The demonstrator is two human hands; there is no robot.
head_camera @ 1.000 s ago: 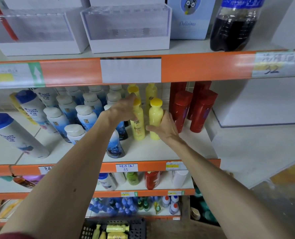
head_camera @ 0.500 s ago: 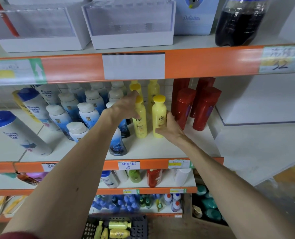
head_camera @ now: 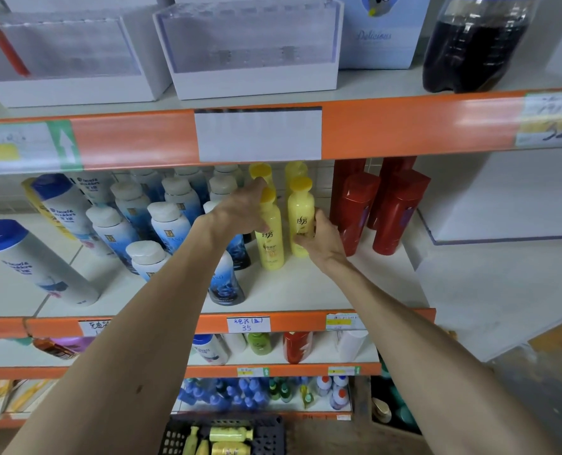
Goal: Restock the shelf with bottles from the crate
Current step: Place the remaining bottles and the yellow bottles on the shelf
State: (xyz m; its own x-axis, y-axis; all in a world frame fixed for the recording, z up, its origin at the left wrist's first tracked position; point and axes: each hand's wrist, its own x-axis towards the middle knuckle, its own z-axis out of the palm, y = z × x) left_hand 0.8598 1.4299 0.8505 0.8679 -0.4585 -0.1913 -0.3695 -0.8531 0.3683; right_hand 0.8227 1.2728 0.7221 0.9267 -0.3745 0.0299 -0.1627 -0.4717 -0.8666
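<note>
At the far left of the shelf (head_camera: 305, 290) are the white bottles with blue caps (head_camera: 36, 257). Next to them comes the cluster of white-capped blue bottles (head_camera: 169, 224), several rows deep. My left arm reaches in over the front bottle of that cluster.

My left hand (head_camera: 240, 211) is wrapped round the upper part of the left yellow bottle (head_camera: 271, 247). My fingers curl about it just below its cap, with the back of the hand toward me. That bottle stands upright on the shelf board, at the front of the yellow row.

Far below, at the bottom edge of my view, sits the dark crate (head_camera: 266, 435), with more yellow bottles lying on their sides (head_camera: 230, 433) in it.

Just beside the left yellow bottle stands the right yellow bottle (head_camera: 301, 221), also upright and a little further back. I can't tell whether the two touch. My right hand (head_camera: 322, 241) grips it low on its body from the right, fingers curled onto the label. Behind this pair, two more yellow-capped bottles (head_camera: 261, 170) show under the orange edge strip (head_camera: 404, 126) of the shelf above.

To the right of my right hand stand the red bottles (head_camera: 358, 211), close by my knuckles. I can't make out whether they meet.
</note>
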